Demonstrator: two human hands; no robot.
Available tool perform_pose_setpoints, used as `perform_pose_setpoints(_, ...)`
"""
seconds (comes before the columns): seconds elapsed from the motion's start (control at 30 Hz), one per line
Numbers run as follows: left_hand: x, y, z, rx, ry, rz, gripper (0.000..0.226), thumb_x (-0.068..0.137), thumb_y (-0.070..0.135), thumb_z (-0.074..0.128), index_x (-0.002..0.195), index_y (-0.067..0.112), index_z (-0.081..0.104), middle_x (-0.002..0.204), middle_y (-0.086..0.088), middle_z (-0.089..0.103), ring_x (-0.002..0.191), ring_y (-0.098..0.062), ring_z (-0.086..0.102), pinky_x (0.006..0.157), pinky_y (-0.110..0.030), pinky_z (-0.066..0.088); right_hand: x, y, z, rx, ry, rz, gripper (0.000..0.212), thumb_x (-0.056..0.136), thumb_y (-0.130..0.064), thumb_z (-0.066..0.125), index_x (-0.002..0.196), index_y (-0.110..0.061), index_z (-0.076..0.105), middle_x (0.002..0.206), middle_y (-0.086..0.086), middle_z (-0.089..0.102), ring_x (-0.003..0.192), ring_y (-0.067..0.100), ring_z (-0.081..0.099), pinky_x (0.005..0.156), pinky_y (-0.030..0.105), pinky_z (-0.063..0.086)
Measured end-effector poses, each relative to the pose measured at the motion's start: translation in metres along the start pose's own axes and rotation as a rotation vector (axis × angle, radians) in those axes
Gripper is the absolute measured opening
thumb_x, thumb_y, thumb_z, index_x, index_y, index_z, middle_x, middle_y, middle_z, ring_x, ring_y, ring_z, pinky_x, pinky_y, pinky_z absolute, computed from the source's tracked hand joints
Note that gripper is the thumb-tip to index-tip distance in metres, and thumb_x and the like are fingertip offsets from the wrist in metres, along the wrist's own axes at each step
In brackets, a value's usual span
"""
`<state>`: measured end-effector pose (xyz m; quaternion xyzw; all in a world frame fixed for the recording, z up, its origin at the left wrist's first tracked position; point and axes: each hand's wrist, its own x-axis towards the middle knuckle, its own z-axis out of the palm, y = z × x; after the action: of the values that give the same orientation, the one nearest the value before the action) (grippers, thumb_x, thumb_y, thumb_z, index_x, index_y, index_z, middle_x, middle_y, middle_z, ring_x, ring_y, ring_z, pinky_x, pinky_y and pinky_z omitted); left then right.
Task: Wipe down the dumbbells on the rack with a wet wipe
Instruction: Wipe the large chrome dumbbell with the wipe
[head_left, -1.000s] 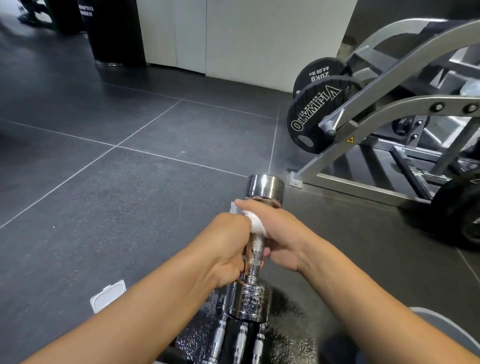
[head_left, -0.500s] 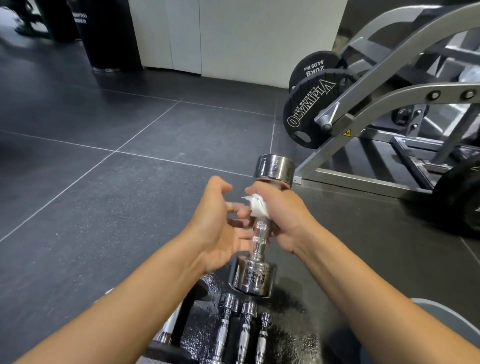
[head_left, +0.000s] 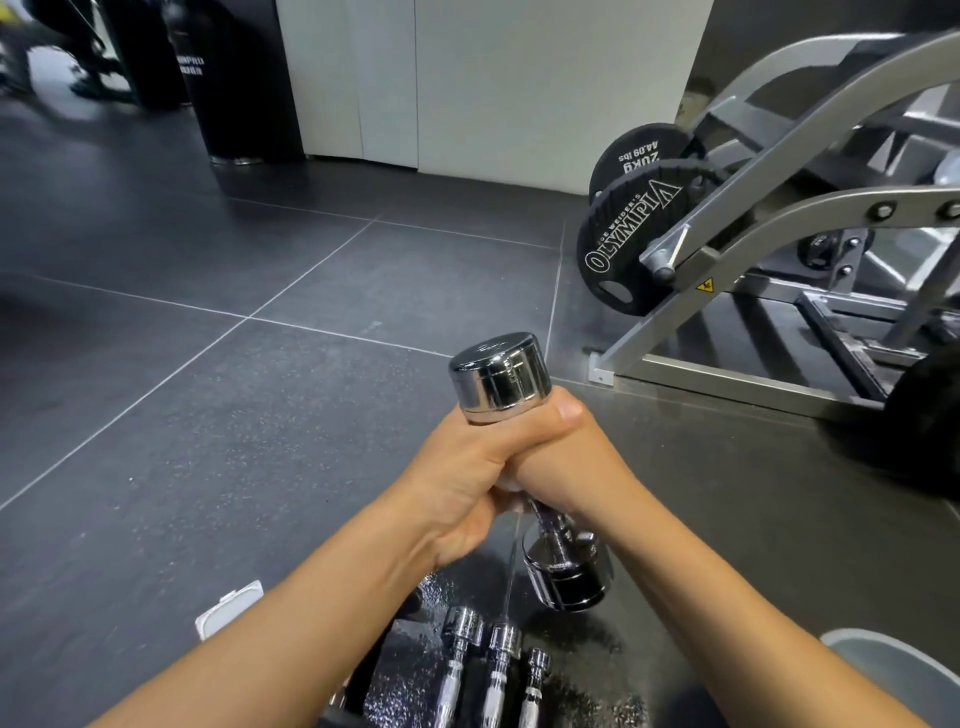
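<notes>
Left hand (head_left: 467, 478) clenched around the upper handle of the shiny chrome round-headed dumbbell (head_left: 501, 382), thumb laid across toward the right. Right hand (head_left: 582, 462) pressed against it from the right, also wrapped on the handle, thumb tip just under the far head. Both hands touching each other. The wet wipe is not clearly visible; only a pale sliver shows under the left palm, so cannot tell which hand holds it.

Dumbbell is held off the floor, above the near rack. Long axis runs near-to-far, tilted: far head up and slightly left, near head (head_left: 566, 577) down and slightly right, just beyond the hands toward the camera. Bare handle shows only below the hands.

Judgement: the next wipe stroke would run along that axis, toward either head; the far head sits directly above the left hand.

Small chrome dumbbells (head_left: 501, 670) lie side by side on the black speckled rack (head_left: 405, 680), bottom centre, axes also near-to-far.
</notes>
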<state>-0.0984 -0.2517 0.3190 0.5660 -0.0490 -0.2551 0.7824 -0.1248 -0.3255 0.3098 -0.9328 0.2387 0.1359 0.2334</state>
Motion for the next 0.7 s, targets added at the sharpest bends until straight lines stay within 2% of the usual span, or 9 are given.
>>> perform_pose_setpoints(0.03, 0.000, 0.000, 0.001, -0.006, 0.008, 0.013, 0.073, 0.061, 0.033, 0.092, 0.123, 0.001, 0.069, 0.096, -0.014, 0.076, 0.077, -0.023, 0.070, 0.062, -0.035, 0.047, 0.011, -0.002, 0.000, -0.180, 0.119, 0.105, 0.011, 0.081, 0.001, 0.067, 0.091, 0.005, 0.064, 0.088, 0.031, 0.063, 0.090, 0.032, 0.065, 0.090, 0.062, 0.056)
perform_pose_setpoints(0.07, 0.000, 0.001, 0.002, -0.017, 0.014, 0.024, 0.077, 0.060, 0.034, 0.092, 0.125, 0.000, 0.068, 0.103, -0.019, 0.077, 0.083, -0.030, 0.072, 0.065, -0.040, 0.049, 0.011, -0.003, 0.005, -0.242, 0.132, 0.064, 0.012, 0.081, -0.001, 0.067, 0.091, 0.005, 0.064, 0.092, 0.032, 0.065, 0.092, 0.038, 0.063, 0.092, 0.068, 0.052)
perform_pose_setpoints(0.1, 0.000, 0.002, 0.001, -0.022, 0.010, 0.041, 0.079, 0.060, 0.035, 0.091, 0.126, -0.001, 0.067, 0.113, -0.024, 0.075, 0.093, -0.037, 0.072, 0.070, -0.046, 0.048, 0.006, 0.002, -0.014, -0.085, 0.054, 0.008, 0.007, 0.084, -0.003, 0.066, 0.090, -0.007, 0.065, 0.094, 0.023, 0.069, 0.092, 0.033, 0.062, 0.092, 0.059, 0.052)
perform_pose_setpoints(0.13, 0.000, 0.004, 0.001, -0.027, -0.006, 0.064, 0.079, 0.061, 0.036, 0.090, 0.126, -0.002, 0.066, 0.121, -0.028, 0.072, 0.101, -0.041, 0.071, 0.073, -0.048, 0.046, -0.008, 0.016, -0.019, -0.022, -0.038, -0.209, 0.018, 0.087, -0.007, 0.065, 0.082, -0.025, 0.063, 0.089, 0.010, 0.071, 0.086, 0.025, 0.061, 0.086, 0.044, 0.051)
perform_pose_setpoints(0.17, 0.000, 0.005, 0.000, -0.027, -0.022, 0.096, 0.078, 0.061, 0.034, 0.089, 0.125, -0.003, 0.065, 0.125, -0.030, 0.070, 0.104, -0.040, 0.070, 0.076, -0.049, 0.046, -0.023, 0.002, -0.044, -0.003, 0.126, -0.361, 0.026, 0.086, -0.011, 0.063, 0.069, -0.030, 0.057, 0.077, 0.002, 0.067, 0.079, 0.019, 0.059, 0.077, 0.034, 0.046)
perform_pose_setpoints(0.3, -0.005, 0.010, -0.001, -0.045, -0.092, 0.160, 0.068, 0.062, 0.025, 0.087, 0.122, -0.003, 0.068, 0.121, -0.029, 0.072, 0.113, -0.038, 0.071, 0.087, -0.049, 0.054, -0.006, -0.003, -0.061, -0.056, 0.258, -0.602, 0.026, 0.079, -0.032, 0.048, 0.066, -0.054, 0.052, 0.072, -0.007, 0.060, 0.081, 0.011, 0.057, 0.077, 0.034, 0.034)
perform_pose_setpoints(0.4, -0.010, 0.012, -0.002, -0.083, -0.113, 0.186, 0.019, 0.065, 0.013, 0.083, 0.082, 0.008, 0.076, 0.084, -0.014, 0.075, 0.080, -0.019, 0.071, 0.075, -0.032, 0.054, -0.002, 0.003, -0.045, -0.010, 0.317, -0.654, 0.019, 0.078, -0.043, 0.037, 0.068, -0.047, 0.053, 0.072, -0.013, 0.061, 0.087, 0.004, 0.055, 0.096, 0.043, 0.035)
perform_pose_setpoints(0.5, -0.009, 0.015, -0.004, -0.190, -0.082, 0.156, 0.015, 0.067, 0.014, 0.085, 0.073, 0.014, 0.072, 0.077, -0.011, 0.068, 0.070, -0.020, 0.068, 0.071, -0.033, 0.056, 0.000, 0.014, -0.044, 0.019, 0.335, -0.630, 0.033, 0.080, -0.057, 0.039, 0.073, -0.034, 0.062, 0.071, -0.012, 0.065, 0.087, 0.002, 0.058, 0.103, 0.050, 0.036)
perform_pose_setpoints(0.7, -0.012, 0.023, -0.006, -0.136, -0.078, 0.199, 0.032, 0.071, 0.019, 0.080, 0.103, 0.011, 0.078, 0.094, -0.013, 0.077, 0.080, -0.019, 0.075, 0.074, -0.029, 0.062, -0.001, 0.009, -0.049, 0.016, 0.284, -0.663, 0.020, 0.081, -0.053, 0.050, 0.083, -0.036, 0.061, 0.081, -0.012, 0.065, 0.093, 0.014, 0.060, 0.089, 0.051, 0.045)
